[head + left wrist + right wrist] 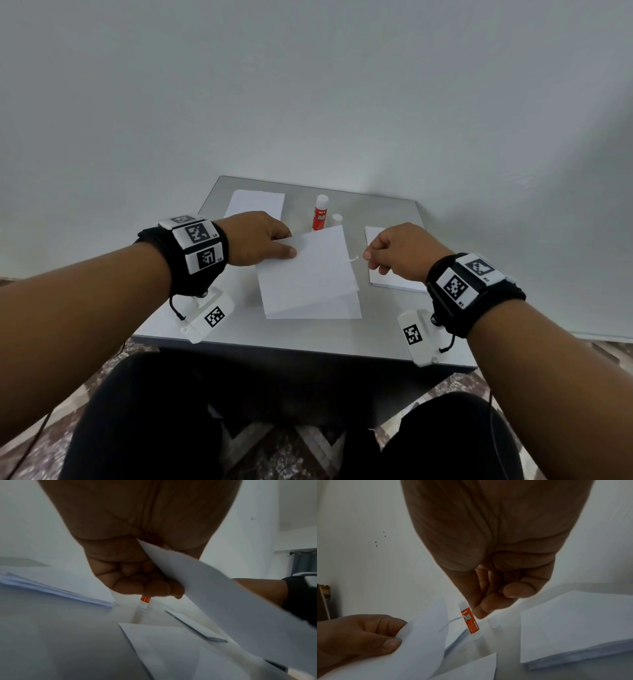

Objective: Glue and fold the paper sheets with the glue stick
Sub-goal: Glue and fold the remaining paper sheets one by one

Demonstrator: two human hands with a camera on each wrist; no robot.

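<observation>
Fingers [140, 582] of the left hand [255, 240] pinch the raised upper flap of a folded paper sheet [308, 274] lying mid-surface [308, 337], right hand [402, 251] curled, whether holding anything unclear, glue stick [320, 213] upright behind the sheet, paper stacks [255, 202] either side.

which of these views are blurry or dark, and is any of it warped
Head view: sharp at the glue stick, but wide-angle bending curves the table edges and stretches the forearms. Left wrist view: dim, with the held sheet smeared by motion blur and the left hand in shadow. Right wrist view: the right hand is dark against the bright wall, yet the glue stick label reads clearly.
</observation>
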